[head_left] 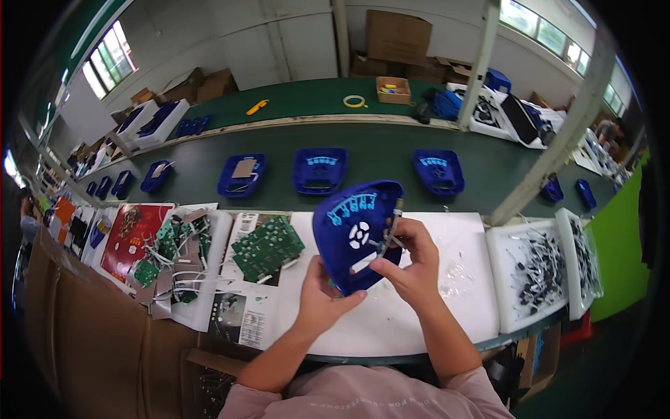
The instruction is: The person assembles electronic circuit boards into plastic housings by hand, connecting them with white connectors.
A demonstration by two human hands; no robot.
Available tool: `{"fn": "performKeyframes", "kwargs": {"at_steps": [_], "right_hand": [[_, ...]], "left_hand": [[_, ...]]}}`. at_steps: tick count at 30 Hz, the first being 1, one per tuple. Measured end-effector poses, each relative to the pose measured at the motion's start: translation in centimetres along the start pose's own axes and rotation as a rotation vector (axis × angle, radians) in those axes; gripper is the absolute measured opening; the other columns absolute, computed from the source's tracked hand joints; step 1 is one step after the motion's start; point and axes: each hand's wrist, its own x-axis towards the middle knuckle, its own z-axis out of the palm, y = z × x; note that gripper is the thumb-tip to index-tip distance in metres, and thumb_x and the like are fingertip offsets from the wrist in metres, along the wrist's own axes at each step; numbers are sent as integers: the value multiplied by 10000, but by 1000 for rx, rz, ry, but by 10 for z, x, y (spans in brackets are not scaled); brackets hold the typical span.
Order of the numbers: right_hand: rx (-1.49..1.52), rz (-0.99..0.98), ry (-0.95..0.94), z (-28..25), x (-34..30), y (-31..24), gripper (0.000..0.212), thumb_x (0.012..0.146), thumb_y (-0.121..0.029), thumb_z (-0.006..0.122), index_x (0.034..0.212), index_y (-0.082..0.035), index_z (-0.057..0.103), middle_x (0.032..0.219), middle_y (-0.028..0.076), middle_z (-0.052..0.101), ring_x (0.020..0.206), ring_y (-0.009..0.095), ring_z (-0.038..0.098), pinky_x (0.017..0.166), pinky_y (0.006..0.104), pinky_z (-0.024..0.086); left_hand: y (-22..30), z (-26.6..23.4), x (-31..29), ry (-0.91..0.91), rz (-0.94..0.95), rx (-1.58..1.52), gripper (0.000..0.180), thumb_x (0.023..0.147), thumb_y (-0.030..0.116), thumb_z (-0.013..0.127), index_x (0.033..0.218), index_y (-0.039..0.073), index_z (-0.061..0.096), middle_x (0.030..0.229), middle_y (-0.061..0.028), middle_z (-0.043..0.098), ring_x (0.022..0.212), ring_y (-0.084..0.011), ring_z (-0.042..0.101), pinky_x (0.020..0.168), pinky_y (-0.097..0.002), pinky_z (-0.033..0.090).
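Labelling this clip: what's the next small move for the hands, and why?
Probably ease the cable further into the held shell: it lies along the shell's right side, the right hand's fingers are at it, and the left hand supports the shell's lower edge.

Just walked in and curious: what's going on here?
A person holds up a blue plastic shell: the left hand supports its lower edge, the right hand holds a thin grey cable over it. Green circuit boards lie to the left, a white tray of cables to the right, and more blue shells on the green surface beyond.
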Motion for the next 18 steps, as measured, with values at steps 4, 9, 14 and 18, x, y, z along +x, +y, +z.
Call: {"fn": "performKeyframes", "kwargs": {"at_steps": [4, 9, 14, 18], "right_hand": [[-271, -81, 53, -16, -12, -4, 593, 654, -198, 945, 1116, -19, 620, 1061, 112, 634, 926, 234, 648, 807, 330, 540], [-580, -239, 172, -19, -27, -16, 590, 631, -262, 951, 1102, -18, 692, 1157, 160, 623, 885, 262, 656, 731, 346, 564], [-719, -146, 177, -24, -31, -14, 541, 697, -231, 904, 1170, -38, 727, 1203, 171, 608, 901, 303, 645, 729, 375, 548], [-805, -288, 88, -27, -28, -8, 419, 821, -178, 763, 1220, -62, 707, 1121, 142, 629, 979, 315, 615, 826, 419, 500]], "left_hand": [[-15, 30, -17, -64, 47, 162, 715, 735, -34, 842, 1310, 4, 418, 1188, -98, 528, 1145, -187, 602, 960, -361, 584], [-24, 47, -26, -149, 60, 262, 743, 765, -40, 818, 1359, -5, 374, 1251, -116, 511, 1187, -207, 596, 992, -378, 577], [-24, 64, -29, -158, -96, -153, 730, 792, -73, 782, 1384, 27, 367, 1327, -106, 488, 1248, -212, 555, 1050, -401, 533], [-22, 64, -26, -155, -114, -181, 728, 794, -80, 775, 1388, 41, 371, 1338, -95, 484, 1244, -208, 547, 1043, -396, 531]]}}
